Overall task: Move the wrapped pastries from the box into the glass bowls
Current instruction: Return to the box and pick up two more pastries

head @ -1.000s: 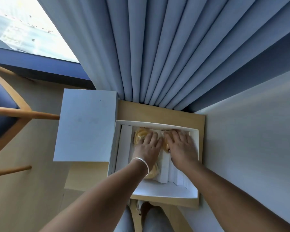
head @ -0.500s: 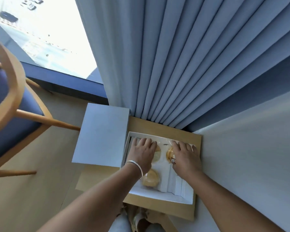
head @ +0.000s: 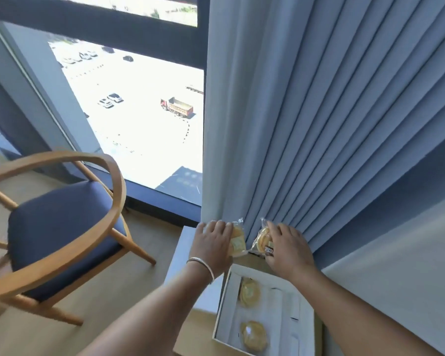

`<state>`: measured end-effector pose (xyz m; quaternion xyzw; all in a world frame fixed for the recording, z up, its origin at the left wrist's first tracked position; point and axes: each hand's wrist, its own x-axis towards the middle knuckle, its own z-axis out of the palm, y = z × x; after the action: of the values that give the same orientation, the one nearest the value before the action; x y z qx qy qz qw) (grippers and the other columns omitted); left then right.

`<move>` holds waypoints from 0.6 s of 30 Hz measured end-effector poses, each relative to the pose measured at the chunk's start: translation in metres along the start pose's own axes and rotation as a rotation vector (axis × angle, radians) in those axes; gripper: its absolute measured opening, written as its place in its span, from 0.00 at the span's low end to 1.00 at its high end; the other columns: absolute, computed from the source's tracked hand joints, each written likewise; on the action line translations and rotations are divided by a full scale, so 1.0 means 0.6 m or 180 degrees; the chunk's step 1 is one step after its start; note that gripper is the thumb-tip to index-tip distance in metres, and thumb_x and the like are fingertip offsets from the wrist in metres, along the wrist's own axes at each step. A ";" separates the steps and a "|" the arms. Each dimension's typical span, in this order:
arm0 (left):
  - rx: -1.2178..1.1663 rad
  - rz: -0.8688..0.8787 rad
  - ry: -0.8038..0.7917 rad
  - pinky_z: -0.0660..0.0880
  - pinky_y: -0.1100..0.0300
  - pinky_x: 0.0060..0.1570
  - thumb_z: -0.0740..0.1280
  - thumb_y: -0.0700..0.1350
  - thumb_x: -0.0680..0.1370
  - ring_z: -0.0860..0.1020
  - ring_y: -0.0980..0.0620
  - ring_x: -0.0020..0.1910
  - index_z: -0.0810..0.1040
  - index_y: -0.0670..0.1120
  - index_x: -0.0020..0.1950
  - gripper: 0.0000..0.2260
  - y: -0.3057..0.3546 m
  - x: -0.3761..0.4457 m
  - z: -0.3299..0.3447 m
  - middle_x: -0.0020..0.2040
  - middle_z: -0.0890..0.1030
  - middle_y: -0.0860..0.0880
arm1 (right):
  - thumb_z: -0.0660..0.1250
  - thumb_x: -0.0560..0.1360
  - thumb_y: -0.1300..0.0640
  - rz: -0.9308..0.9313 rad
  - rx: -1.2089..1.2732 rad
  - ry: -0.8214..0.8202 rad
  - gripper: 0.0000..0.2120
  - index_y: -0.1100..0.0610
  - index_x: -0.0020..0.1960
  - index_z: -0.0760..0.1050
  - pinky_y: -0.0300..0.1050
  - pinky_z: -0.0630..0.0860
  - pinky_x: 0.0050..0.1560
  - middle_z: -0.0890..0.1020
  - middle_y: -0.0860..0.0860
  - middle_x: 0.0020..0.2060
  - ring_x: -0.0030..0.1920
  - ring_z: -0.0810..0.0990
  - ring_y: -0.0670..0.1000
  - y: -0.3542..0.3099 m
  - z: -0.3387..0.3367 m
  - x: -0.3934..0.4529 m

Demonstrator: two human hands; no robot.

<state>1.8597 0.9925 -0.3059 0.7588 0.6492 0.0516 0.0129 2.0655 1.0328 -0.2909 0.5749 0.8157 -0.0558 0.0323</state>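
Left hand (head: 212,244) grips one wrapped pastry (head: 237,240), right hand (head: 285,246) grips another (head: 262,240); the two grips sit side by side, pastries between the hands, close but apart. Curtain (head: 319,111) directly behind both grips. Box (head: 303,319) below and nearer than the grips, mostly under the right one; two pastries (head: 249,291) (head: 253,335) lie in it. Lid (head: 188,253) under the left grip. Chair (head: 59,227) well left. Window (head: 139,111) behind, left.

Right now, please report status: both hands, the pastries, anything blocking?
Left hand grips one wrapped pastry, right hand another, both lifted above the box. Two pastries remain inside. No glass bowls visible. Curtain close ahead.
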 end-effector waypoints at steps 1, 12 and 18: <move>0.0012 -0.0008 0.0056 0.64 0.49 0.62 0.65 0.58 0.71 0.70 0.45 0.60 0.61 0.49 0.68 0.29 -0.009 0.001 -0.018 0.62 0.71 0.48 | 0.69 0.72 0.44 -0.0034 0.0019 0.0062 0.41 0.51 0.77 0.52 0.47 0.61 0.69 0.69 0.50 0.66 0.67 0.66 0.53 -0.006 -0.018 0.004; 0.0349 -0.0761 0.0449 0.66 0.51 0.59 0.65 0.58 0.71 0.71 0.47 0.60 0.61 0.51 0.67 0.29 -0.090 -0.073 -0.127 0.62 0.73 0.50 | 0.70 0.72 0.44 -0.0843 0.0112 0.0434 0.40 0.53 0.77 0.55 0.48 0.59 0.71 0.69 0.51 0.67 0.68 0.66 0.53 -0.102 -0.101 0.046; 0.0525 -0.1618 0.0520 0.67 0.50 0.58 0.69 0.58 0.68 0.70 0.47 0.59 0.63 0.49 0.67 0.31 -0.170 -0.213 -0.160 0.62 0.73 0.49 | 0.70 0.71 0.49 -0.1683 0.0143 0.0380 0.37 0.52 0.75 0.58 0.49 0.68 0.62 0.72 0.52 0.65 0.65 0.70 0.56 -0.274 -0.086 0.059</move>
<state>1.7308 0.8776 -0.2269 0.5634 0.8196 0.0547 -0.0887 1.8993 1.0177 -0.2352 0.3447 0.9365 -0.0465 -0.0443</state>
